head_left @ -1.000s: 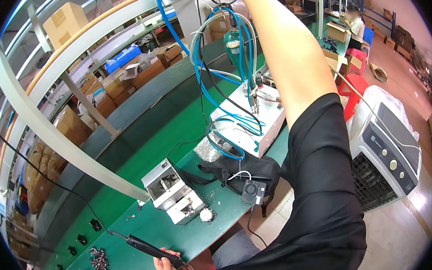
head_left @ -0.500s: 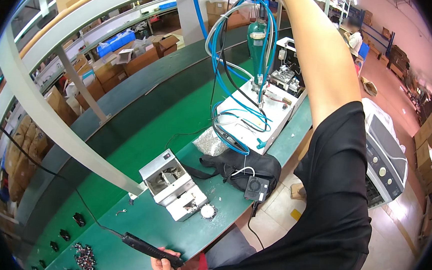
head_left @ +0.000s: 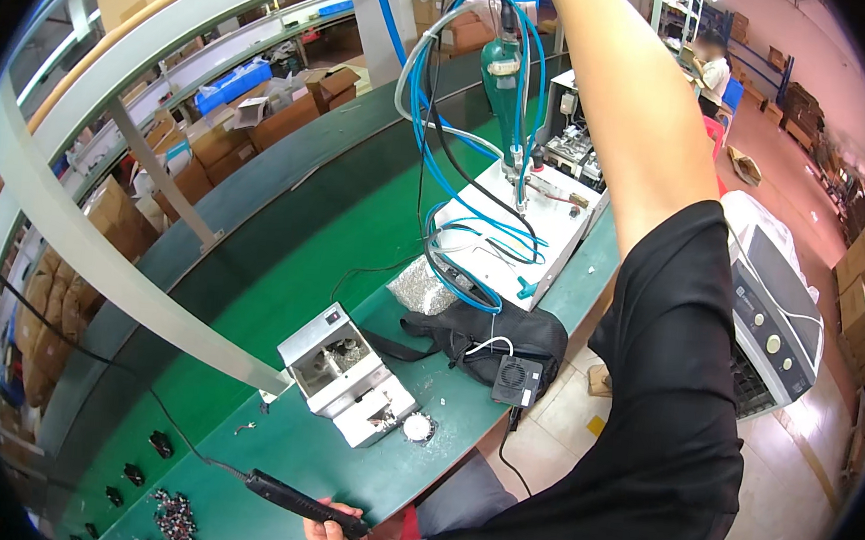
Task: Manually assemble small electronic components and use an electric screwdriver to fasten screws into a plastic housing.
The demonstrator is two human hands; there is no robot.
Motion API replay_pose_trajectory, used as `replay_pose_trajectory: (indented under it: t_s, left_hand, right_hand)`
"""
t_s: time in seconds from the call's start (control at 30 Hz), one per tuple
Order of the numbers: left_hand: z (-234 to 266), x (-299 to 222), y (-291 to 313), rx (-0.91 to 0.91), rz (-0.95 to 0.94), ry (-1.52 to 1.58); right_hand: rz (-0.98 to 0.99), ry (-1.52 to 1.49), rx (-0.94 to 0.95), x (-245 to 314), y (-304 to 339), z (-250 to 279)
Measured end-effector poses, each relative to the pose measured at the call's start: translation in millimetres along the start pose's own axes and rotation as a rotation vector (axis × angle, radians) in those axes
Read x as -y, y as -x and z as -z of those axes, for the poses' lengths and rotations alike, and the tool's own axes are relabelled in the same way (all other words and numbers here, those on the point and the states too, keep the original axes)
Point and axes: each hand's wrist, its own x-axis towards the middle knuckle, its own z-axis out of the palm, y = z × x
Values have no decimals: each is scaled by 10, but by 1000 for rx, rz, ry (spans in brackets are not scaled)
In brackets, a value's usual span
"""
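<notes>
My left hand [head_left: 332,538] is closed around the end of a black electric screwdriver [head_left: 288,494] over the near edge of the green workbench [head_left: 237,487]. A cord runs from the tool's far end to the left. My right arm [head_left: 639,114] reaches up and forward to the top edge, where its hand is cut off from view. Close to that raised arm, a green pneumatic screwdriver [head_left: 503,79] hangs upright among coiled blue hoses [head_left: 424,99]. It hangs above a white metal fixture plate [head_left: 475,238].
A metal machine housing [head_left: 350,375] and a white round part [head_left: 418,429] lie on the bench. Beyond them are a black bag [head_left: 508,341] and a small black fan box [head_left: 517,380]. Loose screws [head_left: 174,520] are heaped at lower left. Another person [head_left: 712,74] sits far right.
The view has shifted slightly. My raised right arm and the hanging green pneumatic screwdriver have moved a little to the left. My left hand keeps its hold on the electric screwdriver.
</notes>
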Motion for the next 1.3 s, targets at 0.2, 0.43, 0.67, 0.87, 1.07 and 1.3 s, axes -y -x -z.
replay_pose_trajectory:
  t_s: [0.2, 0.43, 0.67, 0.87, 1.07, 1.3]
  left_hand:
    - [26, 4, 53, -18, 24, 12]
    - [58, 55, 52, 9, 20, 4]
    - [-27, -5, 26, -3, 50, -1]
    - [-1, -32, 31, 28, 102, 30]
    - [-43, 129, -92, 181, 72, 70]
    - [-15, -101, 0, 112, -40, -97]
  right_hand:
    - [-110, -362, 142, 105, 237, 319]
    - [-1, -169, 112, 36, 83, 223]
    - [-191, -216, 143, 333, 260, 433]
    - [-177, -302, 108, 270, 104, 458]
    - [-28, -79, -11, -532, -302, -155]
    - [-204, -446, -19, 222, 102, -236]
